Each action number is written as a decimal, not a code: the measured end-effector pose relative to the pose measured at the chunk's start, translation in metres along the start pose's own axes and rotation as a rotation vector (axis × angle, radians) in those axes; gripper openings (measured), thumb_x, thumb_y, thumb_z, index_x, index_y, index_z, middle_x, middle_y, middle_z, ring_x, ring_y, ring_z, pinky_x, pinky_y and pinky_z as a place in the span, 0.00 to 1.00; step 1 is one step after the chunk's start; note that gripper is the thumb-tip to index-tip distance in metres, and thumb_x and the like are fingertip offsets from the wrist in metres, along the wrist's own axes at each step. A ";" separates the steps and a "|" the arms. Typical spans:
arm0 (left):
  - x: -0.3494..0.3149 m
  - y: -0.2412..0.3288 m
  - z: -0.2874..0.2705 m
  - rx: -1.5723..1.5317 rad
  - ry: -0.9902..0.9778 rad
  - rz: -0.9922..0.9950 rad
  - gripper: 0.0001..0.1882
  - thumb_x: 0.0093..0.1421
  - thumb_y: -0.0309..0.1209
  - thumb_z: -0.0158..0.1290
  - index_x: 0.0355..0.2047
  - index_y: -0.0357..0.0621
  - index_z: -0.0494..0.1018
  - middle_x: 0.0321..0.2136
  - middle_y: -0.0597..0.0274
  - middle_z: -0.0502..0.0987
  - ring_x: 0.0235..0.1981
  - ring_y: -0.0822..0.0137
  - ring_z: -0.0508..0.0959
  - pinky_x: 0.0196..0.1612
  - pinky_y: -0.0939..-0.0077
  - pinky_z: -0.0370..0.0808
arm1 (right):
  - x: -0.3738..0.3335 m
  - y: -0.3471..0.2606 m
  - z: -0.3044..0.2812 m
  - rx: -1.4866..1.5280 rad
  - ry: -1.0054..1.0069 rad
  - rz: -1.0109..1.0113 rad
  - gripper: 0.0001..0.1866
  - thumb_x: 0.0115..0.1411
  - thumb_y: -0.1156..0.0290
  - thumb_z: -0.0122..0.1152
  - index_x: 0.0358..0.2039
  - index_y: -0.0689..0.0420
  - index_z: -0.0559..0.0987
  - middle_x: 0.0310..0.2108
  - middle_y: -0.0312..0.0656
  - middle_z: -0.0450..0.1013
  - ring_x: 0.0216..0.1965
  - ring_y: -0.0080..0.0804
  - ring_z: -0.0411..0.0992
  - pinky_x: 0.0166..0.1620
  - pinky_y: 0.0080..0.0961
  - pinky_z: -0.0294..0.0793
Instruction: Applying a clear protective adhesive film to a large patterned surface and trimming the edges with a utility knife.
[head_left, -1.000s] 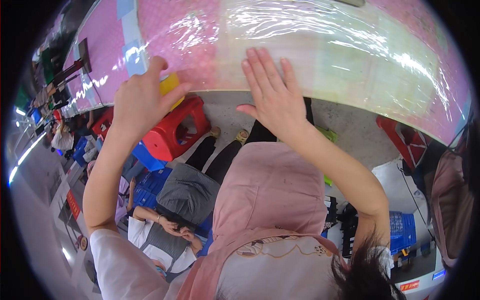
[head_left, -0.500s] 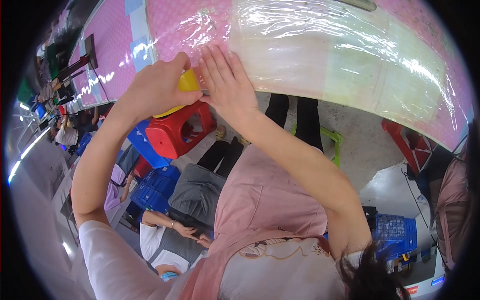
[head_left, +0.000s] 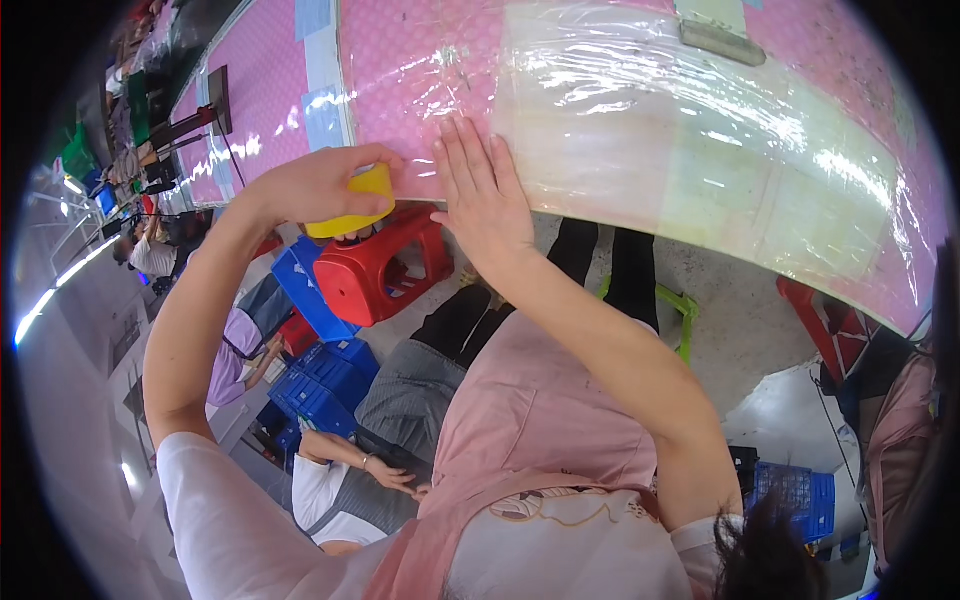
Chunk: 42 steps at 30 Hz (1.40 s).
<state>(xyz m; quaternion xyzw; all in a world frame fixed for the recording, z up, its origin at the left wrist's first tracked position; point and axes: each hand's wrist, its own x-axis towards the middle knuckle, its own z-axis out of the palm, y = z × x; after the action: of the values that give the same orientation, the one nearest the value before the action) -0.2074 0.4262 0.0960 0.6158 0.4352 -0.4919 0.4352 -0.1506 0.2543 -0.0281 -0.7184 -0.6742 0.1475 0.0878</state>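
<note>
My left hand (head_left: 315, 188) curls at the near edge of the pink worktable (head_left: 415, 100), its fingers wrapped round a yellow roll (head_left: 371, 188) that looks like tape. Several fingertips show below the roll's lower rim. To the right of it, my right hand (head_left: 487, 205) lies flat on the table's edge, fingers stretched and pointing away from me. A small gap parts the two hands. Glossy clear film covers the table, with a pale panel (head_left: 600, 130) right of my right hand. Any loose strip from the roll cannot be made out.
Under the edge, below my left hand, stands a red stool (head_left: 350, 290). Blue crates (head_left: 315, 385) are stacked further left, near a seated co-worker (head_left: 385, 470). A metal bar (head_left: 722, 42) lies on the far side of the table. Another red stool (head_left: 812, 315) is at the right.
The view has shifted, so the table appears lower and further right. The gap between my hands has widened a little. My left hand still grips the yellow roll; my right stays flat.
</note>
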 end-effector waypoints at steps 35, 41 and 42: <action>0.030 -0.003 0.007 0.530 0.189 0.107 0.15 0.57 0.36 0.45 0.37 0.37 0.70 0.36 0.45 0.76 0.41 0.48 0.75 0.43 0.58 0.70 | -0.007 0.019 -0.029 1.114 0.065 0.310 0.07 0.52 0.73 0.62 0.26 0.64 0.75 0.18 0.44 0.73 0.19 0.29 0.71 0.25 0.25 0.69; 0.033 -0.006 0.008 0.555 0.193 0.147 0.16 0.56 0.36 0.45 0.39 0.35 0.69 0.36 0.43 0.75 0.41 0.47 0.75 0.43 0.58 0.70 | 0.010 0.015 -0.023 1.024 0.110 0.240 0.07 0.49 0.73 0.62 0.24 0.64 0.76 0.19 0.47 0.73 0.20 0.36 0.73 0.26 0.30 0.70; 0.035 -0.005 0.008 0.563 0.190 0.161 0.16 0.56 0.35 0.45 0.39 0.35 0.69 0.36 0.43 0.75 0.41 0.47 0.75 0.43 0.58 0.70 | 0.012 0.014 -0.019 0.996 0.085 0.229 0.06 0.49 0.73 0.62 0.23 0.64 0.76 0.20 0.47 0.73 0.20 0.37 0.73 0.27 0.31 0.71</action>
<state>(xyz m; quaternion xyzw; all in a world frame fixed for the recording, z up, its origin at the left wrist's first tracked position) -0.2088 0.4232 0.0598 0.7879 0.2705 -0.4974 0.2422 -0.1309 0.2667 -0.0160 -0.6641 -0.4350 0.4301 0.4299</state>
